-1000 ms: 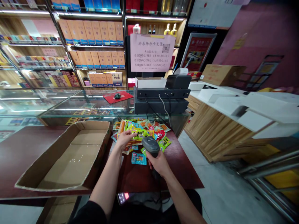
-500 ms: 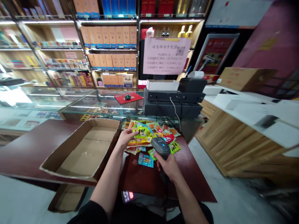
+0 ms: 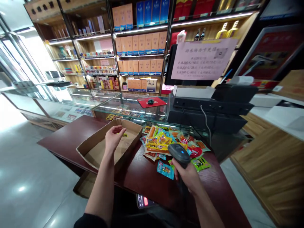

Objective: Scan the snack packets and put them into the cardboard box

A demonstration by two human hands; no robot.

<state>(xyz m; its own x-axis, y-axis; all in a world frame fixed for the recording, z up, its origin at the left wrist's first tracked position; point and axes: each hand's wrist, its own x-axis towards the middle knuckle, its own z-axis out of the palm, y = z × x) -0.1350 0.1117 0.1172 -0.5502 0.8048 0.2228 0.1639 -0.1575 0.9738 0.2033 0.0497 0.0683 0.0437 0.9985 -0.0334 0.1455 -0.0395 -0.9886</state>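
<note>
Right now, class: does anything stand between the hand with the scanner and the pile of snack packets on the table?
Nothing visible does. The right hand holds the scanner at the pile's near edge, with only open air between scanner and packets. The left hand is off to the side, over the box.

Sat on the table (image 3: 147,180): cardboard box (image 3: 95,151) at left, pile of snack packets (image 3: 163,141) just right of it. Stood behind the packets: cash register (image 3: 209,107). Hovered over the box: left hand (image 3: 113,137).
</note>
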